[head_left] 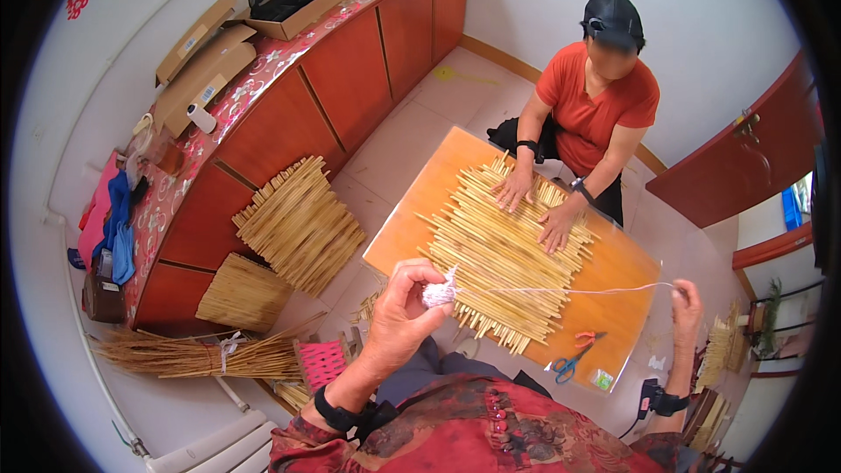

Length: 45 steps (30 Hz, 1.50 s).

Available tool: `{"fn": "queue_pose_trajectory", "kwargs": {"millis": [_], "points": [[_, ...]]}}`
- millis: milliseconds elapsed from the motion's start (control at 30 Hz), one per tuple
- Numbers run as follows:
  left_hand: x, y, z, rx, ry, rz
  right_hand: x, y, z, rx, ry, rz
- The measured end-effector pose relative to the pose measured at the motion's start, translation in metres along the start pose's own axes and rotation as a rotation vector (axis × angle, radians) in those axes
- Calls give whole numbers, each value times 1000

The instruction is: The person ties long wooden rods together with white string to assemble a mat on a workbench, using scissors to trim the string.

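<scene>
Your left hand pinches the string ball; your right hand grips the string taut. Pull harder and it may snag the sticks, shifting them.

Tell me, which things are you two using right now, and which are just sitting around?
In use:
left hand holding a small ball of white string
right hand pulling the string's end
straw mat pressed flat by the other person's hands

Sitting around:
scissors
cardboard boxes
straw bundle
</scene>
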<state>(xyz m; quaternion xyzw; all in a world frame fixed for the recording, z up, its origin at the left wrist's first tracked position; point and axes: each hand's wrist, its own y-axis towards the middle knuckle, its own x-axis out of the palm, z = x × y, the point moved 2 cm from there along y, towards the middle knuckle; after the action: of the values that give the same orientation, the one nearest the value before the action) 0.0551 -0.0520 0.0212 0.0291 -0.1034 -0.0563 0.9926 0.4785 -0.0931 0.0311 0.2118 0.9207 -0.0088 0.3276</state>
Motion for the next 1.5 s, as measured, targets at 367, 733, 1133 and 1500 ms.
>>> {"fn": "queue_pose_trajectory", "kwargs": {"millis": [367, 733, 1133, 1500], "points": [[27, 1, 7, -14, 168, -130, 142, -44, -175, -704, 43, -486], [29, 4, 11, -105, 217, -205, 159, -37, -180, -926, 2, -394], [33, 19, 1, -587, -157, -304, 153, -32, -137, 174, 680, -576], [71, 41, -54, -740, -67, -525, 154, -54, -77, 434, 800, -397]]}}
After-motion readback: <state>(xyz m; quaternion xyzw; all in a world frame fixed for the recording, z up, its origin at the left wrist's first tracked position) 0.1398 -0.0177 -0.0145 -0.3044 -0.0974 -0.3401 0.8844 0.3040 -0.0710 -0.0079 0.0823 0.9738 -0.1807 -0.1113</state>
